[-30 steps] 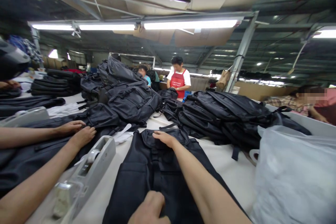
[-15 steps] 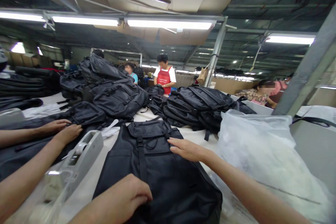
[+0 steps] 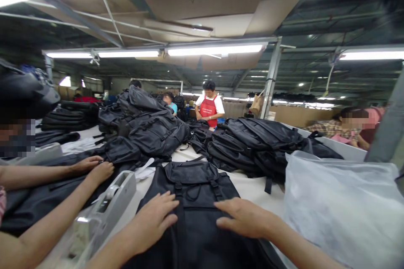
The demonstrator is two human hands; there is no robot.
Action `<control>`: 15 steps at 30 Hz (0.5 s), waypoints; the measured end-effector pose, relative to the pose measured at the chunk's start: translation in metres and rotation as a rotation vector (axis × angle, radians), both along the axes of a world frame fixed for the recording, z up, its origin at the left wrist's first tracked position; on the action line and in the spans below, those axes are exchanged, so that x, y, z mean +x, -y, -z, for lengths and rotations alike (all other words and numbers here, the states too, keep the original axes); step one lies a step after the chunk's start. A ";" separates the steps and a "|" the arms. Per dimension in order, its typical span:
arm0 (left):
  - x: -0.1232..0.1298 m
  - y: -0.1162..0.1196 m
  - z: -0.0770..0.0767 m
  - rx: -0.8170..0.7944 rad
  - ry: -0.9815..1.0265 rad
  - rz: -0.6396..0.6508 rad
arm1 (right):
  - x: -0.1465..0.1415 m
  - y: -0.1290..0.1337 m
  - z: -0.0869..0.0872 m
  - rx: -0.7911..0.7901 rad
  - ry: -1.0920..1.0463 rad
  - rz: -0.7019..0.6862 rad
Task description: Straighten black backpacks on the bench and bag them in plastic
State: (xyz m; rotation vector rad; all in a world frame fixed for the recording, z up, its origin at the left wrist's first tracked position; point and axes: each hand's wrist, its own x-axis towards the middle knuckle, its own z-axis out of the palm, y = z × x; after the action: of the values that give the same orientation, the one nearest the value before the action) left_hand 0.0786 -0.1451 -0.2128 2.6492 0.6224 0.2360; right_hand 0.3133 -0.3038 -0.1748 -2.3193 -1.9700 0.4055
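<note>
A black backpack (image 3: 198, 235) lies flat in front of me, its buckled top flap (image 3: 191, 173) toward the far side. My left hand (image 3: 154, 214) rests over its left part, fingers stretched out and spread. Over the right part is my right hand (image 3: 243, 217), with thumb and fingers apart. Neither hand grips anything; whether the palms press on the fabric I cannot tell. Both straps with buckles on the flap show between and beyond my fingertips.
A grey tape dispenser (image 3: 115, 201) stands left of the backpack. Beside it, a co-worker's hands (image 3: 101, 171) handle another black bag. Black backpacks are piled at the back left (image 3: 142, 122) and back right (image 3: 252, 143). A translucent plastic bag (image 3: 341, 210) sits at the right.
My left hand has moved forward up the backpack and its fingers have spread. My right hand has come slightly nearer to me. The camera view has tilted up and turned a little left.
</note>
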 end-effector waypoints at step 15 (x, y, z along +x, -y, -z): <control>0.025 -0.061 0.005 -0.039 0.049 -0.136 | 0.030 -0.051 0.053 -0.237 -0.138 -0.073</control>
State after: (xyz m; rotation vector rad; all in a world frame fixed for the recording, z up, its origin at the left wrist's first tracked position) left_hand 0.1037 -0.0842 -0.2173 2.5587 0.7836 0.3239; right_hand 0.3428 -0.2528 -0.2280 -2.2802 -2.0424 0.8231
